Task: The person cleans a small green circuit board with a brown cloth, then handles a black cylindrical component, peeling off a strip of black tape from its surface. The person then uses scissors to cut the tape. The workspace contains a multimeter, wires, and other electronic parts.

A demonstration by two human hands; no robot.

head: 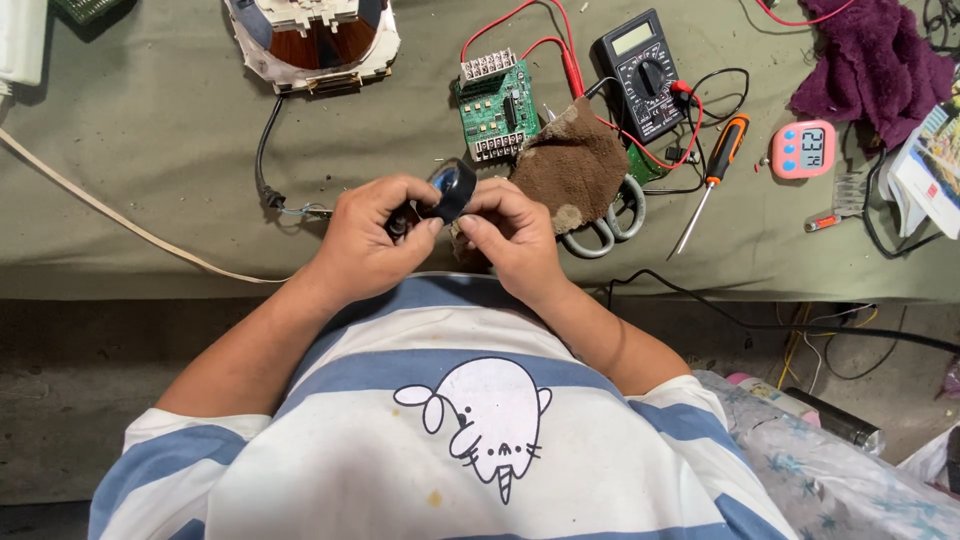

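Tape, by the look of it: the small black glossy roll [452, 190] sits between your two hands, held up just above the near edge of the desk [150, 160], over your striped shirt. Your left hand [368, 238] pinches it from the left with thumb and forefinger closed around its lower side, and your right hand [508, 232] closes on it from the right, fingers [480, 205] curled against the rim. Both grips are narrow and firm on the roll.

It looks light and rigid as a ring, with a smooth shiny face that could slip, so the outer rim is likely the safer place to hold. Whether a loose end is lifted I cannot tell; your fingers hide it.

Just beyond your right hand lie a brown cloth [575, 165] and grey-handled scissors [610, 225]. Farther back sit a green circuit board [497, 110], a black multimeter [645, 75] with red leads, and an orange-handled screwdriver [715, 170].
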